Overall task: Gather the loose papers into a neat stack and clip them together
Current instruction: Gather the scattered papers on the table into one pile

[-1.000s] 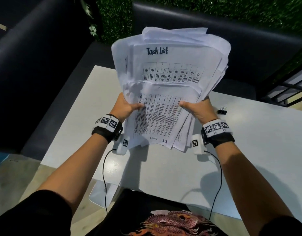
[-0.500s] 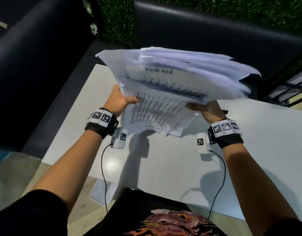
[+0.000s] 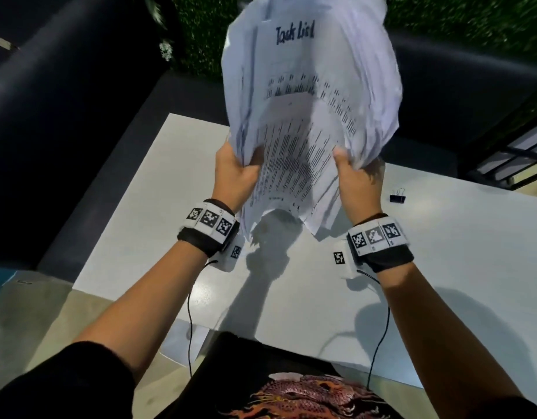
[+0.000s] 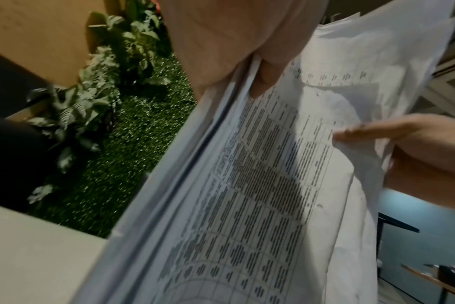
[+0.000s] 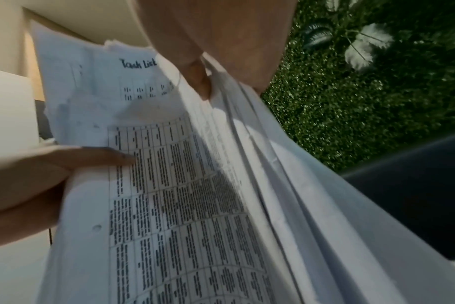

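Note:
A loose bundle of printed papers (image 3: pixel 309 110), headed "Task List", stands upright above the white table (image 3: pixel 442 267), its lower edge off the surface. My left hand (image 3: pixel 235 173) grips the bundle's left edge, thumb on the front sheet. My right hand (image 3: pixel 356 176) grips the right edge the same way. The sheets are uneven and fan apart at the sides. The left wrist view shows the papers (image 4: pixel 260 195) with my right hand's thumb (image 4: pixel 377 131) on them. In the right wrist view the papers (image 5: pixel 182 185) fill the frame. A black binder clip (image 3: pixel 397 197) lies on the table, right of my right hand.
A dark upholstered bench (image 3: pixel 64 122) wraps the table's far and left sides. A green foliage wall (image 3: pixel 457 16) stands behind it. Cables hang from both wrist cameras to my lap.
The bundle tipped flat and away half a second ago; now it stands upright again and higher, blurred by motion. Both hands kept hold of its side edges.

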`<act>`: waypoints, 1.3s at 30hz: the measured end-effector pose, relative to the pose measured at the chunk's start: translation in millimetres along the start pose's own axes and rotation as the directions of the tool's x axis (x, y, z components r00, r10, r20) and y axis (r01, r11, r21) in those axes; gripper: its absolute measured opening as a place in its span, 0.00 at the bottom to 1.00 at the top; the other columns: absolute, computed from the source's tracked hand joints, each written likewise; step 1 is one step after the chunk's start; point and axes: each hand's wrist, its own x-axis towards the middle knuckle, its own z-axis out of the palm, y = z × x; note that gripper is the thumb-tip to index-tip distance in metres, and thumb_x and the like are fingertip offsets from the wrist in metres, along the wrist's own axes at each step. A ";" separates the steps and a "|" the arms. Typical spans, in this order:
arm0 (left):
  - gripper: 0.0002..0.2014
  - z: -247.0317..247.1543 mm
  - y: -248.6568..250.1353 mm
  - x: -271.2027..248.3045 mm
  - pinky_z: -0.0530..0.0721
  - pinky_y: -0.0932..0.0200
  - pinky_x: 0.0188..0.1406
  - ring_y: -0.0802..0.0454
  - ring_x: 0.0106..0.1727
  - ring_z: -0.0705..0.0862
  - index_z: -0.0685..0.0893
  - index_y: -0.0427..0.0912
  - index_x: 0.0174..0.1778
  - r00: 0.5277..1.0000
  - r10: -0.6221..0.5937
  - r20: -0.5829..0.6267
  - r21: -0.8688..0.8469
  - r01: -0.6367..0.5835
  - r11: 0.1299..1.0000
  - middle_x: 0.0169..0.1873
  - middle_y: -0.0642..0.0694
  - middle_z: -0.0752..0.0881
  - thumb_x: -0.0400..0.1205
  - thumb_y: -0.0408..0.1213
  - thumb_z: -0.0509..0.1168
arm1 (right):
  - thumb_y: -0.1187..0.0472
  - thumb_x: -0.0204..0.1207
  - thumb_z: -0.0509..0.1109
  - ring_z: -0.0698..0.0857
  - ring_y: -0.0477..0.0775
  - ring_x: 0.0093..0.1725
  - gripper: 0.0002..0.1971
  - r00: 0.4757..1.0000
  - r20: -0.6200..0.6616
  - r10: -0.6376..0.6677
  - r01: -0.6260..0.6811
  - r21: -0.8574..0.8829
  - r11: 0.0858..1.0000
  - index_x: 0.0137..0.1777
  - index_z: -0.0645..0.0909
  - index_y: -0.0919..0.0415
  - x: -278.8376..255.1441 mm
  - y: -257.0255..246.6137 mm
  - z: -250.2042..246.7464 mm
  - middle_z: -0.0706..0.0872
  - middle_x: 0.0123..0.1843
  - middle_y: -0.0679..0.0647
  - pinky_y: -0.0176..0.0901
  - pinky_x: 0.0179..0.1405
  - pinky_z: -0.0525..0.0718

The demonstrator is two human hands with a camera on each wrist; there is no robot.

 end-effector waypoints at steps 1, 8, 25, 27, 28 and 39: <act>0.10 3.0 1.0 -1.1 0.86 0.68 0.40 0.68 0.40 0.85 0.81 0.27 0.55 0.999 0.023 -0.029 -0.006 -0.023 1.000 0.42 0.44 0.85 0.79 0.26 0.67 | 0.53 0.80 0.68 0.79 0.49 0.61 0.22 1.000 -0.001 -0.005 0.005 0.008 1.000 0.69 0.75 0.64 0.1 -0.3 -1.1 0.80 0.60 0.51 0.28 0.62 0.74; 0.35 -11.3 -39.3 -26.0 0.87 0.51 0.60 0.46 0.65 0.84 0.76 0.31 0.68 0.956 -0.254 0.148 -0.081 0.268 0.960 0.62 0.38 0.84 0.67 0.36 0.81 | 0.70 0.76 0.70 0.86 0.45 0.42 0.10 0.985 0.157 0.079 -0.068 -0.073 0.995 0.46 0.80 0.52 -23.5 34.1 -24.8 0.84 0.41 0.50 0.55 0.61 0.85; 0.11 1.4 -47.6 -42.6 0.86 0.60 0.43 0.58 0.40 0.89 0.86 0.26 0.48 0.966 -0.254 0.046 -0.083 0.257 0.963 0.41 0.39 0.89 0.71 0.19 0.74 | 0.57 0.73 0.72 0.86 0.73 0.48 0.05 0.928 0.181 0.325 -0.292 -0.188 0.938 0.41 0.82 0.58 -31.0 51.3 -5.3 0.85 0.44 0.71 0.63 0.55 0.86; 0.14 -3.1 -38.2 -29.2 0.86 0.63 0.44 0.61 0.42 0.89 0.85 0.25 0.50 0.971 -0.238 0.017 -0.134 0.238 0.962 0.45 0.39 0.88 0.70 0.20 0.75 | 0.63 0.73 0.74 0.85 0.65 0.59 0.11 0.954 0.135 0.266 -0.255 -0.093 0.962 0.55 0.82 0.57 -17.2 46.4 -9.3 0.87 0.55 0.61 0.59 0.66 0.83; 0.16 -7.6 -35.1 -22.7 0.87 0.63 0.46 0.61 0.46 0.89 0.85 0.27 0.52 0.972 -0.232 0.038 -0.138 0.235 0.962 0.47 0.39 0.88 0.69 0.21 0.77 | 0.63 0.73 0.76 0.84 0.58 0.61 0.15 0.960 0.177 0.218 -0.206 -0.081 0.975 0.58 0.80 0.53 -13.4 41.4 -15.4 0.86 0.57 0.56 0.54 0.70 0.80; 0.20 -19.2 -56.0 9.5 0.86 0.47 0.59 0.44 0.57 0.87 0.83 0.46 0.55 0.937 -0.227 0.267 -0.057 0.251 0.966 0.55 0.35 0.87 0.70 0.27 0.78 | 0.62 0.70 0.79 0.80 0.49 0.69 0.31 0.896 0.431 0.108 0.007 -0.256 0.967 0.73 0.72 0.59 16.5 10.5 -55.1 0.82 0.64 0.48 0.39 0.68 0.75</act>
